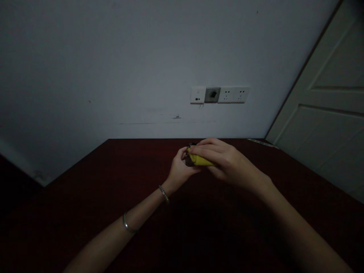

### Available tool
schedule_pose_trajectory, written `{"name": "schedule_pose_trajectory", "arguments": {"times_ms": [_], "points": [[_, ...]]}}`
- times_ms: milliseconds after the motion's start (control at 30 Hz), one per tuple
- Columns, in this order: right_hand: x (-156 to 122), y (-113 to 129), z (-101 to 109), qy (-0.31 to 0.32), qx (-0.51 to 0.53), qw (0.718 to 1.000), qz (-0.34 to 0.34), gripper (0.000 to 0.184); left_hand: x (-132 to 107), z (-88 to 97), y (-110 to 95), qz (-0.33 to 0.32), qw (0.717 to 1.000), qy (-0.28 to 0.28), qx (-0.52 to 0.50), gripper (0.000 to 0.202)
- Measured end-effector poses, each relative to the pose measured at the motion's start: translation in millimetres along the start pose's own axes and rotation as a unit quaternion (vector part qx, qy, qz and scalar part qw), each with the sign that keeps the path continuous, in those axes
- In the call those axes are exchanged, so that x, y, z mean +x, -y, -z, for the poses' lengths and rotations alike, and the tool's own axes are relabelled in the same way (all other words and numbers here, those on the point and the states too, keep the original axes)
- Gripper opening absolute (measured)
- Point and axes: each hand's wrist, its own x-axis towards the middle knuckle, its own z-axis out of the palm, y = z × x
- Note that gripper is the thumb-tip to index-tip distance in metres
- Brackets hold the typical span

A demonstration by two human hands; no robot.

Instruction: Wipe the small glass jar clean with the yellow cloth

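Yellow cloth [203,161] looked matt; the dark brown object [188,161] against it was of indeterminable material (dim light). Bangle [126,225] was smooth, shiny metal; chain bracelet [163,192], metal links. Tabletop [136,163] appeared smooth, wood-like. Wall [127,57] was matt, scuffed; socket plates [233,95] resembled smooth plastic.

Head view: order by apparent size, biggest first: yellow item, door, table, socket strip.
1. Table
2. Door
3. Socket strip
4. Yellow item, visible part only; right hand covers some

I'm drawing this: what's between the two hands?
In the head view, a dark object and a yellow cloth-like piece sit between the left hand and right hand.
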Motion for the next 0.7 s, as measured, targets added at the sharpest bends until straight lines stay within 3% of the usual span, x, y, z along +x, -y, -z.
{"name": "schedule_pose_trajectory", "arguments": {"times_ms": [300,400,533,700], "points": [[-2.0,8.5,8.5,0.079,0.082,0.993,-0.022,0.038,2.3,4.7,2.9,0.017,1.000,0.002,0.015,0.065],[-4.5,4.1,7.9,0.044,0.092,0.994,-0.032,0.032,2.0,5.3,4.1,0.020,1.000,-0.004,0.003,0.066],[-6.6,-4.4,5.4,-0.059,0.026,0.996,-0.058,0.034,-0.6,4.3,1.3,0.027,1.000,0.001,0.005,0.064],[-5.8,-7.6,1.3,-0.031,0.011,0.999,-0.040,0.036,-1.5,2.3,-0.7,0.020,1.000,-0.002,0.001,0.064]]}}
